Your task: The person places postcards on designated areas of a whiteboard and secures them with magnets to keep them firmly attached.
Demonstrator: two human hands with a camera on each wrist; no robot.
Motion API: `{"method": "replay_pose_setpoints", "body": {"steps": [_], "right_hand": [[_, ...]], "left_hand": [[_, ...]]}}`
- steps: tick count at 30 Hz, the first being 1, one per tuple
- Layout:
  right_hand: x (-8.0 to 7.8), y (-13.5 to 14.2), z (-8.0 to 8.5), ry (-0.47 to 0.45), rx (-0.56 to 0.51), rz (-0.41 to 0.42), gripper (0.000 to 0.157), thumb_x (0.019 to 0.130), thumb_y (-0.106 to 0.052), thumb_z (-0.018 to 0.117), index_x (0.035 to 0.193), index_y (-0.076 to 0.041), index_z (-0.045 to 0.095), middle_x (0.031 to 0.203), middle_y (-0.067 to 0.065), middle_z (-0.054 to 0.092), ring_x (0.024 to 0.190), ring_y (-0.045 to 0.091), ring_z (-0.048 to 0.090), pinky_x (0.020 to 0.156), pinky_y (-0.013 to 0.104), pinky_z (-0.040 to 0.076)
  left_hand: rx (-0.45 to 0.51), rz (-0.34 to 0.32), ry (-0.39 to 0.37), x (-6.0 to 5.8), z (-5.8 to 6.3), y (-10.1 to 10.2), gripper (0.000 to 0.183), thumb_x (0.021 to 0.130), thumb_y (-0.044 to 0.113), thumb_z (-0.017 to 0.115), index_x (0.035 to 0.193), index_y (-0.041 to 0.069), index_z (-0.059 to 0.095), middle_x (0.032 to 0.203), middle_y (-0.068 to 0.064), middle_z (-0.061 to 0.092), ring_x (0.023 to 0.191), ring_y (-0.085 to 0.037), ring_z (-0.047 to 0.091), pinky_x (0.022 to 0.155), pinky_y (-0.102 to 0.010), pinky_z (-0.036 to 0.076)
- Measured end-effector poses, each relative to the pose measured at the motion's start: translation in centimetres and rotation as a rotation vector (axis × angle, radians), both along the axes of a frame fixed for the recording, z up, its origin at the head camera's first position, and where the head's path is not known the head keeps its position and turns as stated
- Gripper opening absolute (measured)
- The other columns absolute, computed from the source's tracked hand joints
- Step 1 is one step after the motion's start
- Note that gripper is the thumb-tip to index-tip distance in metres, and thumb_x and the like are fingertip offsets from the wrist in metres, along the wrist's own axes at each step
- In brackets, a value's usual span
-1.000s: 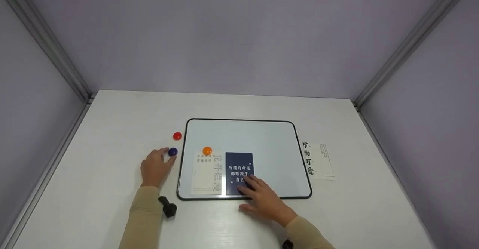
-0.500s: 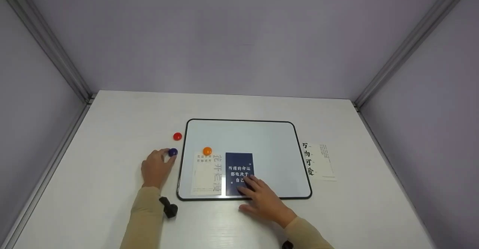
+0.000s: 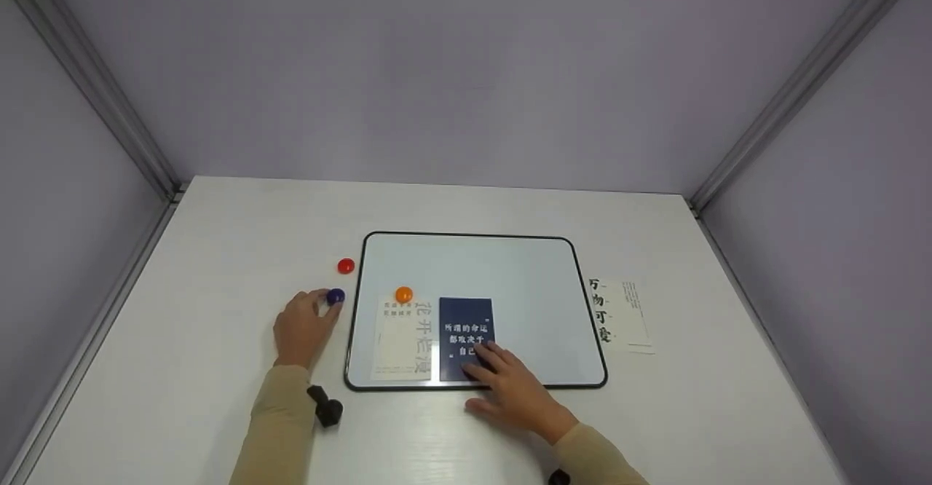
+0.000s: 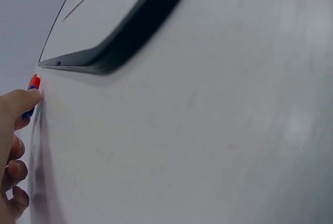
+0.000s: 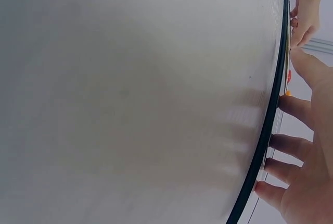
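Observation:
My left hand (image 3: 301,330) pinches a blue round magnet (image 3: 336,296) between thumb and index finger, low over the table just left of the whiteboard (image 3: 530,281). In the left wrist view the blue magnet (image 4: 28,113) shows behind the thumb. With fingers spread, my right hand (image 3: 518,392) rests on the lower right part of a dark blue card (image 3: 466,314) printed with white characters. The card lies flat on the board. To its left is a cream card (image 3: 397,343), an orange round magnet (image 3: 403,294) at its top edge.
A red round magnet (image 3: 346,266) sits on the table (image 3: 262,223) beyond the blue one. Another cream card (image 3: 625,314) with black characters lies right of the board, close to its edge. Panel walls (image 3: 466,70) stand behind and at both sides.

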State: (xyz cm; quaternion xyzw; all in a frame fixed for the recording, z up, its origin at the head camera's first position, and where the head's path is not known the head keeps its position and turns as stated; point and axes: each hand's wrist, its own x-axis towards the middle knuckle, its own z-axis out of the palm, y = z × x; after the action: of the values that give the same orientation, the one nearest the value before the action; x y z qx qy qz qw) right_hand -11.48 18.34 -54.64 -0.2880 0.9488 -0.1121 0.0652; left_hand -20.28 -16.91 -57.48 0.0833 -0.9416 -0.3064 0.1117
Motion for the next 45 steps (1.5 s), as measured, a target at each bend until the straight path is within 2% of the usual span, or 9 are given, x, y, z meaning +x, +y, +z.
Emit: {"method": "replay_pose_setpoints", "body": {"steps": [5, 12, 27, 32, 40, 45], "right_hand": [[0.0, 0.1, 0.0, 0.011, -0.01, 0.009, 0.057, 0.09, -0.053, 0.058, 0.138, -0.021, 0.053, 0.152, 0.012, 0.042, 0.142, 0.037, 0.038, 0.116, 0.051, 0.036], [0.0, 0.1, 0.0, 0.017, -0.018, -0.001, 0.056, 0.09, -0.052, 0.059, 0.137, -0.021, 0.054, 0.152, 0.011, 0.043, 0.142, 0.036, 0.039, 0.116, 0.05, 0.037], [0.0, -0.1, 0.3, -0.042, -0.006, -0.034, 0.058, 0.089, -0.054, 0.058, 0.139, -0.025, 0.051, 0.155, 0.007, 0.039, 0.145, 0.034, 0.034, 0.117, 0.049, 0.035], [0.0, -0.2, 0.3, -0.037, -0.004, -0.032, 0.058, 0.089, -0.054, 0.059, 0.139, -0.025, 0.051, 0.155, 0.007, 0.039, 0.145, 0.034, 0.034, 0.117, 0.05, 0.035], [0.1, -0.2, 0.2, -0.01, -0.001, -0.021, 0.057, 0.09, -0.054, 0.058, 0.137, -0.023, 0.054, 0.153, 0.009, 0.042, 0.143, 0.034, 0.037, 0.116, 0.049, 0.037], [0.1, -0.2, 0.1, -0.004, 0.005, -0.019, 0.057, 0.089, -0.054, 0.058, 0.137, -0.022, 0.054, 0.153, 0.009, 0.042, 0.143, 0.034, 0.038, 0.116, 0.048, 0.037]], "left_hand": [[0.002, 0.0, 0.015, 0.0, 0.3, 0.1, 0.037, 0.085, 0.027, 0.071, 0.112, 0.002, 0.07, 0.078, -0.013, 0.062, 0.067, -0.021, 0.052, 0.057, -0.025, 0.035], [0.008, -0.019, 0.08, 0.2, 0.4, 0.3, 0.034, 0.083, 0.026, 0.074, 0.108, 0.003, 0.072, 0.075, -0.013, 0.062, 0.063, -0.018, 0.05, 0.053, -0.024, 0.037], [0.038, -0.04, 0.036, 0.5, 1.2, 0.9, 0.037, 0.085, 0.03, 0.071, 0.113, 0.005, 0.07, 0.079, -0.012, 0.06, 0.07, -0.021, 0.051, 0.059, -0.025, 0.035], [0.027, -0.055, 0.018, 0.6, 1.7, 1.1, 0.037, 0.085, 0.028, 0.071, 0.114, 0.005, 0.069, 0.08, -0.012, 0.061, 0.07, -0.02, 0.05, 0.06, -0.025, 0.034], [0.004, -0.089, 0.05, 1.2, 2.4, 1.8, 0.034, 0.084, 0.026, 0.074, 0.111, 0.005, 0.07, 0.074, -0.009, 0.058, 0.065, -0.016, 0.046, 0.056, -0.022, 0.031], [-0.008, -0.098, 0.043, 1.5, 2.6, 2.1, 0.034, 0.083, 0.025, 0.074, 0.112, 0.006, 0.07, 0.074, -0.008, 0.058, 0.066, -0.016, 0.046, 0.057, -0.022, 0.03]]}}
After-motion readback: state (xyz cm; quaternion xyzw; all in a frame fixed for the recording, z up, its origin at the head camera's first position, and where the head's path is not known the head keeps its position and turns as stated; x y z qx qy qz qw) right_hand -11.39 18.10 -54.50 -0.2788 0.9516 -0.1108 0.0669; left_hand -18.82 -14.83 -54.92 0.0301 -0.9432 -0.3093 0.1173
